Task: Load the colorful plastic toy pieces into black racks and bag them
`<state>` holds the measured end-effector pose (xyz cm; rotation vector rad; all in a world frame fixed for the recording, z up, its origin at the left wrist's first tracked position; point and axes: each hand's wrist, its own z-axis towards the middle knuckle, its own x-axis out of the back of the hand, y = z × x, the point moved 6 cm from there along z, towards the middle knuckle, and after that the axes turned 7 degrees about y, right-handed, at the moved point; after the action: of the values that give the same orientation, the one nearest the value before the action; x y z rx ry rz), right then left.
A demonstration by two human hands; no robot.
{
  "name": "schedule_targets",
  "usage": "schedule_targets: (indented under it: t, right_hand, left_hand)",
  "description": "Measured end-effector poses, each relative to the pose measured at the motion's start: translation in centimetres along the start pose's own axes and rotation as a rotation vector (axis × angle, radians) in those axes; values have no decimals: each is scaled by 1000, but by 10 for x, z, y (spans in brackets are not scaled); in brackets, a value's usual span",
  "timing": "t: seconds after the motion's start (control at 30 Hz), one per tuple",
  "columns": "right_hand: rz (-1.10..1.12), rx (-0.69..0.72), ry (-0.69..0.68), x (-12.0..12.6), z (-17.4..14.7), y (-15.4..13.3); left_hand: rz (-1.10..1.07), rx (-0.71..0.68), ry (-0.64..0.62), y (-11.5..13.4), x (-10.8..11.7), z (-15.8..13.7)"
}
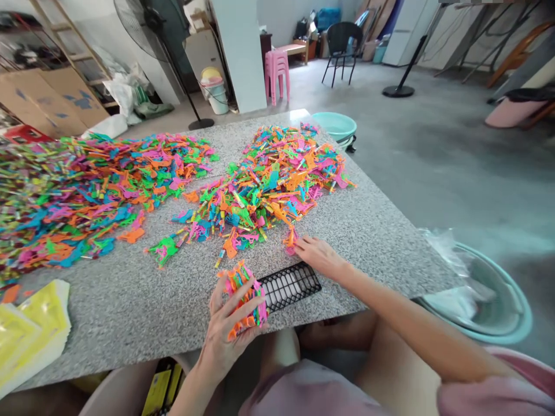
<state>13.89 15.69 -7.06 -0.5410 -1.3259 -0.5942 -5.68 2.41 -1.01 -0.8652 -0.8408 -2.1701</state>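
My left hand [225, 326] is wrapped round a neat stack of small plastic toy guns [245, 280] in pink, orange, green and blue. That stack sits at the left end of a narrow black latticed basket [299, 287] near the table's front edge. Just beyond the basket, the fingers of my right hand [321, 257] close on an orange and a pink toy gun [289, 240]; the fingertips are partly hidden. A loose heap of similar toy guns [273, 185], some with little labelled tubes, spreads out ahead of both hands.
A larger heap of toys [87, 196] covers the left of the speckled stone table [373, 248]. Yellow and white packets [39, 323] lie at the front left. Blue-green basins stand by the right edge, one [515, 306] holding clear plastic bags. A fan [154, 23] stands behind.
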Motion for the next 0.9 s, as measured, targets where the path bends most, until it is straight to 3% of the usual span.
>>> schedule_targets:
  t: [0.07, 0.13, 0.23, 0.33, 0.47, 0.57, 0.67, 0.77, 0.9]
  right_hand:
    - [51, -93, 71, 6, -14, 11]
    - [85, -303, 127, 8, -17, 17]
    - [69, -591, 58, 1, -15, 13]
    - [54, -672, -39, 4, -19, 5]
    - [218, -814, 4, 19, -46, 7]
    - [710, -792, 62, 11, -48, -18]
    - [1103, -669, 131, -7, -25, -56]
    - [1075, -527, 189, -18, 4, -79]
    - [787, -410, 25, -16, 26, -88]
  left_hand:
    - [-21, 9, -2, 0, 0, 1]
    - [-34, 16, 2, 0, 1, 2]
    - [-34, 12, -6, 0, 5, 4]
    - [-33, -6, -34, -1, 10, 4]
    - [-65, -13, -76, -4, 14, 2]
    - [-80, -2, -102, -5, 14, 1]
    - [-75, 1, -108, -4, 14, 1]
    - [-69, -2, -108, -3, 13, 1]
    - [-78, 32, -119, -3, 12, 0]
